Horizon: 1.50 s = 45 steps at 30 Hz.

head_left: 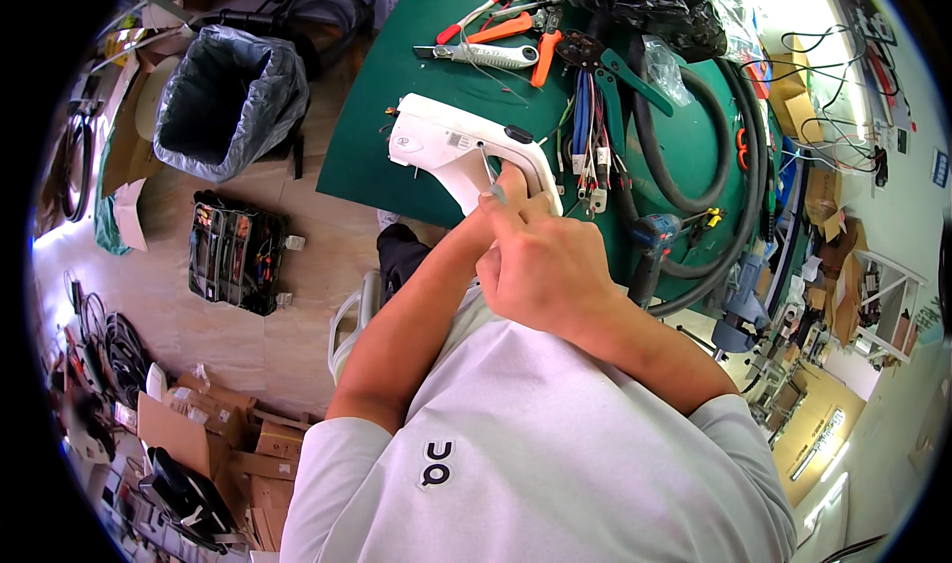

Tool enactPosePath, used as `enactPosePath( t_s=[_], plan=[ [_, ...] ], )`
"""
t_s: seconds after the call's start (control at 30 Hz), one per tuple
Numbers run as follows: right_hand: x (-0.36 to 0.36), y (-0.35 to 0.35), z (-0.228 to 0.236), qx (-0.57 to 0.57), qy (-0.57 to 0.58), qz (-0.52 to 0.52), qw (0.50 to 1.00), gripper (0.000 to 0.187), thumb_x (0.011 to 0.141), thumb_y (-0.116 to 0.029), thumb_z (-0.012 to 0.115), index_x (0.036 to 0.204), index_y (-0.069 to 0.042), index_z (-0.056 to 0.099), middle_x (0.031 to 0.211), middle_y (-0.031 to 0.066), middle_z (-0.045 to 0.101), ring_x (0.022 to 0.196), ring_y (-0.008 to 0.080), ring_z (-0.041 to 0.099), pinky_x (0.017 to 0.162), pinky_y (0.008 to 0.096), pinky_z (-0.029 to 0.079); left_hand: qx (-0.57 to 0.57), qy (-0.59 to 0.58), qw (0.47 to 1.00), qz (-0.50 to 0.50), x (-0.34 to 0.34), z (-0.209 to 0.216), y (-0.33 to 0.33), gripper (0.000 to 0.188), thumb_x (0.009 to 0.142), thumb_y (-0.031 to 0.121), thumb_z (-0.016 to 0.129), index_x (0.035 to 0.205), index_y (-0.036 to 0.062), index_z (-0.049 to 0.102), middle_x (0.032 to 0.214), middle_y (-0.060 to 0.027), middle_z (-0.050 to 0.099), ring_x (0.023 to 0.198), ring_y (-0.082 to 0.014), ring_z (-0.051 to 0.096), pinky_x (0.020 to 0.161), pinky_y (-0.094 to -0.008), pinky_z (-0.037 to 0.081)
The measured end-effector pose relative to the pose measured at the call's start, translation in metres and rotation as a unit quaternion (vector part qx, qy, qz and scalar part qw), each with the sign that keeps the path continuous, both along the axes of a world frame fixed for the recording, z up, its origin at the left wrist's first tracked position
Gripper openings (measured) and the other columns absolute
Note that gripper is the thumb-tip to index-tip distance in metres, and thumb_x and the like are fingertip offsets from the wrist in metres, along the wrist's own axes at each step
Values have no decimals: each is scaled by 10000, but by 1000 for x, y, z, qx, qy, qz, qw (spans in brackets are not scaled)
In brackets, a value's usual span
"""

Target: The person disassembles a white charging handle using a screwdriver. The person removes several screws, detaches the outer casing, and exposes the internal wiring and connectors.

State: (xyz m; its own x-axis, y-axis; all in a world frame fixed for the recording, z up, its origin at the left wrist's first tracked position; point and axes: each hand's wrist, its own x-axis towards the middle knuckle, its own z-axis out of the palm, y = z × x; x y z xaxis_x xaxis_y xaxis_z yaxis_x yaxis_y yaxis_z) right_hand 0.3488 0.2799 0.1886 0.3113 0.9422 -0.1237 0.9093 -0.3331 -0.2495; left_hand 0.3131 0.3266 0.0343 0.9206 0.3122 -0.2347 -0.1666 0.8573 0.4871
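Two hands, one white casing, one utility knife, one green-handled crimper, one wastebasket and one tool crate are seen.

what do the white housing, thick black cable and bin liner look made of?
White housing: probably moulded plastic; smooth, slight sheen, rounded edges. Thick black cable: likely rubber or soft-plastic sheath; dull, bends in smooth loops; core hidden. Bin liner: thin plastic film, apparently; shiny, creased.

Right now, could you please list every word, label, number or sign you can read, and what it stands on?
White shirt: bold black lettering on the chest, legible but not copied here.
White casing: small label, too small to read.
Tan panel, lower right: dark print, too blurred to read.
Blue wall sign: too small.
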Motion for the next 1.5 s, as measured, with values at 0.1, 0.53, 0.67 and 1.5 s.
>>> enactPosePath(
  t_s=[0.1, 0.53, 0.67, 1.5],
  plan=[
    [0, -2, -5, 14, -17, 11, 1000, 440, 731, -137, 652, 1135, 35, 669, 1222, 247, 610, 623, 316, 658, 481, 390, 520, -8, -4, 1000, 9, -2, 0, -4, 537, 931, 238, 592, 1374, 30, 370, 1303, -175, 429, 996, -298, 574, 842, -405, 503],
    [-2, -7, -4, 17, -18, 8, 1000, 444, 748, -134, 642, 1159, 33, 660, 1285, 260, 585, 713, 356, 693, 537, 399, 558, -22, -13, 998, 61, -8, 0, -21, 609, 903, 238, 621, 1416, 25, 369, 1360, -194, 404, 1018, -328, 578, 856, -420, 501],
    [-2, -10, -1, 17, 19, -1, 1000, 444, 745, -122, 650, 1163, 28, 660, 1249, 247, 609, 653, 339, 682, 533, 397, 553, -51, -34, 990, 128, -14, 2, -36, 631, 895, 238, 630, 1429, 24, 369, 1378, -200, 396, 1025, -338, 580, 860, -424, 501],
    [58, -93, -80, 142, 276, -310, 899, 266, 999, -217, 578, 1105, 17, 510, 815, 172, 637, 718, 346, 637, 669, 444, 485, 273, 175, 945, -37, 9, 19, 4, 376, 973, 96, 601, 1276, -41, 427, 1174, -154, 619, 1053, -201, 601, 922, -339, 485]
  ],
)
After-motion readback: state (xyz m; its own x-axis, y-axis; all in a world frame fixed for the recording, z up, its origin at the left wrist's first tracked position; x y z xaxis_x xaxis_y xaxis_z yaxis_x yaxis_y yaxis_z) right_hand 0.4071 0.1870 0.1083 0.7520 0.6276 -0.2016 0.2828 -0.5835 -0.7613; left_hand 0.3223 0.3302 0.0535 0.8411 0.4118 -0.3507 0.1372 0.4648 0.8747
